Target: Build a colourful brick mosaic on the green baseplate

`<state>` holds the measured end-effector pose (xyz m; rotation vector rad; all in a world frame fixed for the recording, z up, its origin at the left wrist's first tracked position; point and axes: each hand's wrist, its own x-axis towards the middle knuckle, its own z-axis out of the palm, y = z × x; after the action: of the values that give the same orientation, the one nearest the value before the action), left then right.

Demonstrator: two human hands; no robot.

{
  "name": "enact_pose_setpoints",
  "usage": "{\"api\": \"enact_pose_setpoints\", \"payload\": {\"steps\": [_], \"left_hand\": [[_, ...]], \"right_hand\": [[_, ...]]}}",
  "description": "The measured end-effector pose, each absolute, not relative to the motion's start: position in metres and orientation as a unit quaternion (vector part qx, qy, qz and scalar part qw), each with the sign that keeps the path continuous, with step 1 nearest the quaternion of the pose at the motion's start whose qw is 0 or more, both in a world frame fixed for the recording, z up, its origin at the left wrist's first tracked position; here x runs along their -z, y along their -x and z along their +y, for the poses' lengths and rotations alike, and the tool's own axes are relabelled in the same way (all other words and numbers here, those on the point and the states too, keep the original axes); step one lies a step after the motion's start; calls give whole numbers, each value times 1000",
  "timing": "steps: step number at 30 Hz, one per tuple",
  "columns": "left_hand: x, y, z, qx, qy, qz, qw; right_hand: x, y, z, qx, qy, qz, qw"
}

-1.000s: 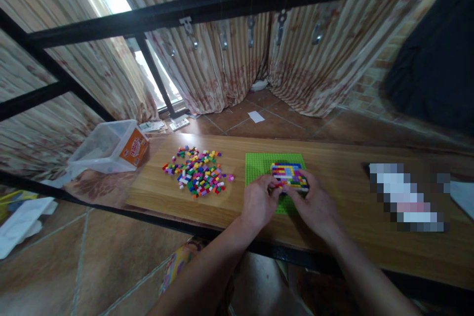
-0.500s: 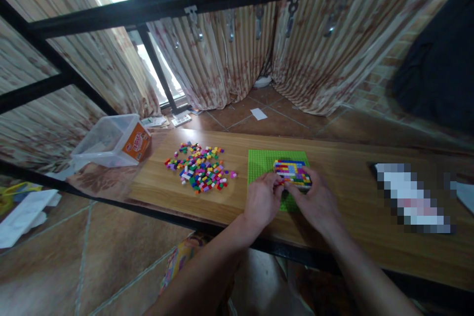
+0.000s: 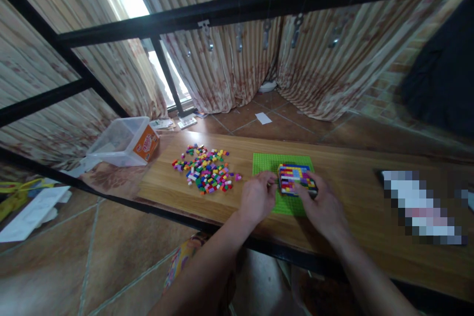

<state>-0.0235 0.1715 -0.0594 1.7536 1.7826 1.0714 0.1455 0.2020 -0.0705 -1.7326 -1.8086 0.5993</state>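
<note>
A block built of many-coloured toy bricks (image 3: 295, 174) sits over the green studded baseplate (image 3: 263, 162). My right hand (image 3: 324, 203) grips this block at its right end, the thumb along the near side and the fingers round the far right corner. Just left of the block, apart from it, my left hand (image 3: 258, 195) has its fingertips pinched together. Whatever lies in that pinch is too small and hidden to make out. Farther left on the wooden table (image 3: 166, 182), loose toy bricks (image 3: 209, 170) of several colours are spread in a heap.
A clear plastic tub (image 3: 124, 140) with an orange label stands at the table's left end. To the right lies a blurred-out flat object (image 3: 422, 207). A black metal rail (image 3: 229, 16) with hanging hooks crosses beyond the table, before striped curtains (image 3: 229, 79).
My left hand has drawn back a little leftward from the brick block, where it was touching the near left corner. My right hand keeps its hold. The whole view has shifted slightly.
</note>
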Motion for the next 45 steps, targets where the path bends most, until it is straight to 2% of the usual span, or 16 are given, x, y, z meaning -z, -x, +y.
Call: {"api": "enact_pose_setpoints", "payload": {"steps": [9,18,27,40,45], "left_hand": [[40,113,178,-228,-575,773,141],[44,104,171,-130,-632,757,104],[50,101,174,-106,-634,762,84],[45,101,178,-146,-607,765,158],[45,103,180,-157,-602,767,157]], "right_hand": [[74,-151,207,-207,646,-685,267],[75,-151,207,-188,639,-696,266],[74,-152,206,-198,643,-695,255],[76,-152,206,-190,624,-710,266],[75,-152,205,-192,623,-711,265]]}}
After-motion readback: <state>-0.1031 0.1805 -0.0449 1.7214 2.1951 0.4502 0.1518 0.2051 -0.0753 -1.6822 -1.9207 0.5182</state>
